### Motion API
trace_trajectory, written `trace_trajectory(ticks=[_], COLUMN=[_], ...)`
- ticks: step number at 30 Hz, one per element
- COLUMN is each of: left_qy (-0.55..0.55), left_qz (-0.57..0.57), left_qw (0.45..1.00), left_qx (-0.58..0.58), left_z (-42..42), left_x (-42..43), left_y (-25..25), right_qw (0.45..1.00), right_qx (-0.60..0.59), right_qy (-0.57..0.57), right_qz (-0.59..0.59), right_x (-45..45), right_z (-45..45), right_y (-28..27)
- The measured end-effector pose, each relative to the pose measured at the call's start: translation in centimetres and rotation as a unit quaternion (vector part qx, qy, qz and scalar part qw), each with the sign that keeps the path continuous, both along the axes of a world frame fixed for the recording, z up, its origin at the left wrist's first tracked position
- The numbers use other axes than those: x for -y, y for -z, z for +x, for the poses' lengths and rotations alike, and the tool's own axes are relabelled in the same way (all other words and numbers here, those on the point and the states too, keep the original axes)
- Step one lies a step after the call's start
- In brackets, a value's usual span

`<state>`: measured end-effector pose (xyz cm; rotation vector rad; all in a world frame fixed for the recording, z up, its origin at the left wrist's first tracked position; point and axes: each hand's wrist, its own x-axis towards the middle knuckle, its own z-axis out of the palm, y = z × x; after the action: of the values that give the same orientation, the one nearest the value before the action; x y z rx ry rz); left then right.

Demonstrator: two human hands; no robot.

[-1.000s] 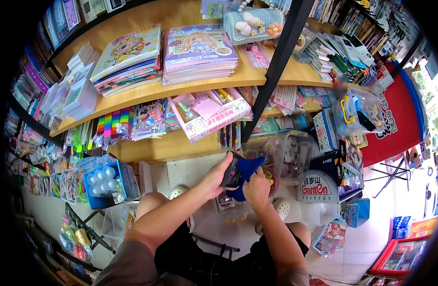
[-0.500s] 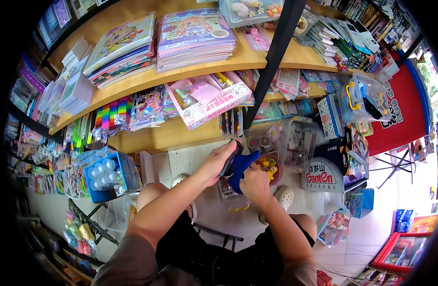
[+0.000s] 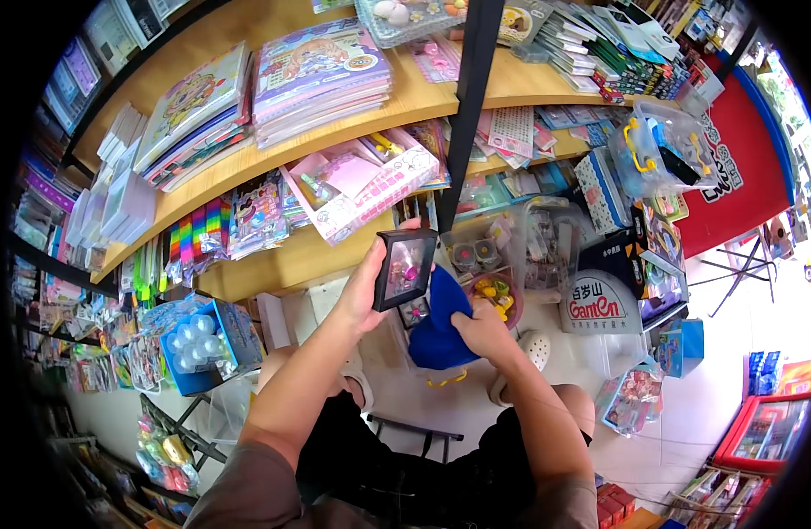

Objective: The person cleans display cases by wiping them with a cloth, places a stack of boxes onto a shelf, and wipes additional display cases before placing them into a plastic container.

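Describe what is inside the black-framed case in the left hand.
Inside the black-framed case, held in the left hand, a bright pink item shows, too small to identify. Anything behind the case's dark border is covered, and its back is out of sight.

Left hand gripping black-framed box; right hand pinching blue cloth; pink tray on shelf beyond.

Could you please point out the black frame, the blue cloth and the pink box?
Black frame [image 3: 405, 267], head view: middle of its front.
Blue cloth [image 3: 445, 330], head view: middle of its hanging part.
Pink box [image 3: 375, 198], head view: its printed front wall.
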<state>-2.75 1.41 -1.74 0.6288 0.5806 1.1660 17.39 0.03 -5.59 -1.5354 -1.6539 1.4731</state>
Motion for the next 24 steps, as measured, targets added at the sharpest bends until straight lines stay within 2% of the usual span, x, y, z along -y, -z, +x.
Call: trace_trajectory(ticks=[1,2,5,8,11,15,18,19,22,23,24], left_qy=[0.001,0.002,0.006,0.006,0.012,0.033,0.024,0.025,0.027,0.030,0.030], left_qz=[0.007,0.012,0.021,0.024,0.025,0.021,0.029,0.007,0.023,0.014,0.007], left_qw=[1.000,1.000,1.000,1.000,0.999,0.999,0.996,0.999,0.995,0.995,0.995], left_qx=[-0.009,-0.017,-0.016,-0.016,-0.025,-0.037,-0.079,-0.039,-0.096,-0.099,-0.095], left_z=[-0.2,-0.4,-0.6,-0.8,-0.7,-0.3,0.5,0.8,1.4,1.4,1.3], left_x=[0.0,0.2,0.1,0.0,0.0,0.2,0.5,0.8,1.0,1.0,0.9], left_y=[0.1,0.3,-0.1,-0.1,-0.1,-0.2,0.0,-0.5,0.0,0.1,0.1], right_qw=[0.999,0.996,0.996,0.989,0.974,0.971,0.972,0.965,0.965,0.957,0.957], right_qx=[0.041,0.028,-0.012,-0.008,-0.058,-0.072,-0.029,-0.024,0.093,0.104,0.063], right_qy=[-0.009,0.002,0.087,0.136,0.094,0.063,0.065,0.075,0.114,0.124,0.130], right_qz=[0.026,0.087,0.034,-0.051,0.198,0.220,0.222,0.251,0.217,0.242,0.253], right_x=[-0.1,-0.2,-0.1,-0.7,-1.2,-1.7,-1.9,-2.1,-2.8,-3.2,-3.5], right_z=[0.4,0.8,0.7,1.2,0.3,-1.1,-2.6,-3.0,-3.4,-3.3,-3.2], right_y=[1.2,2.1,-1.8,-1.9,-2.7,-3.9,-3.7,-3.4,-3.9,-2.9,-1.8])
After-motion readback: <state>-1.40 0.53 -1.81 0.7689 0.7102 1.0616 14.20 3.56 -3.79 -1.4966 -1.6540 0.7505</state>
